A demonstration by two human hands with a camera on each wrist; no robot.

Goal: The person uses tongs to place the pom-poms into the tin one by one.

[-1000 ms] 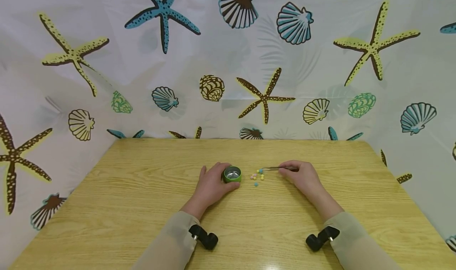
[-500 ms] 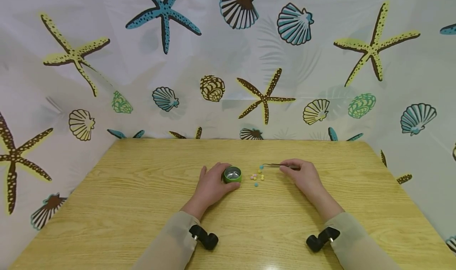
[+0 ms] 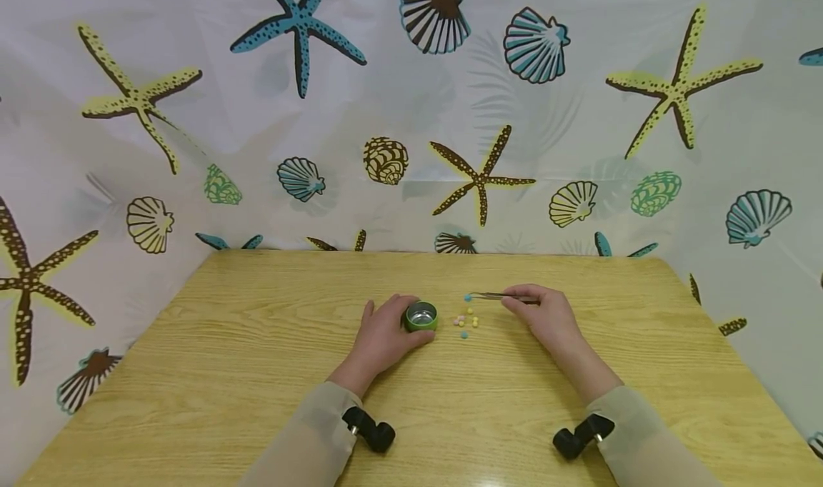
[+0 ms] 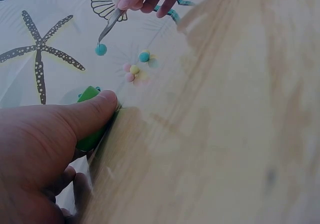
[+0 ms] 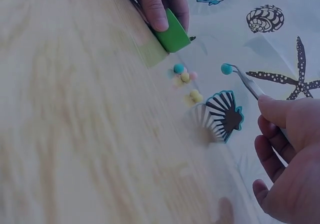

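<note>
My left hand (image 3: 384, 333) holds a small round green tin (image 3: 421, 316) with a silvery inside, its thumb and fingers curled about the wall. The green outer side (image 5: 173, 33) also shows in the right wrist view. In my right hand (image 3: 546, 318) a pair of bent-tipped metal tweezers (image 5: 248, 84) is pinched between thumb and fingers. A blue ball (image 5: 226, 69) is caught at their tips, raised off the table, right of the tin. Below it lie several small balls: pink and yellow ones (image 3: 461, 323), a yellow pair (image 3: 475, 321) and a second blue ball (image 3: 464, 335).
The wooden table (image 3: 257, 373) carries the tin and loose balls near its middle. A white curtain (image 3: 347, 116) printed with starfish and shells hangs behind the far edge and along both sides. A black mount (image 3: 369, 430) is fixed at each wrist.
The right hand and tweezers have lifted the blue ball up and away from the other balls, then slightly left. The left hand and tin stay in place.
</note>
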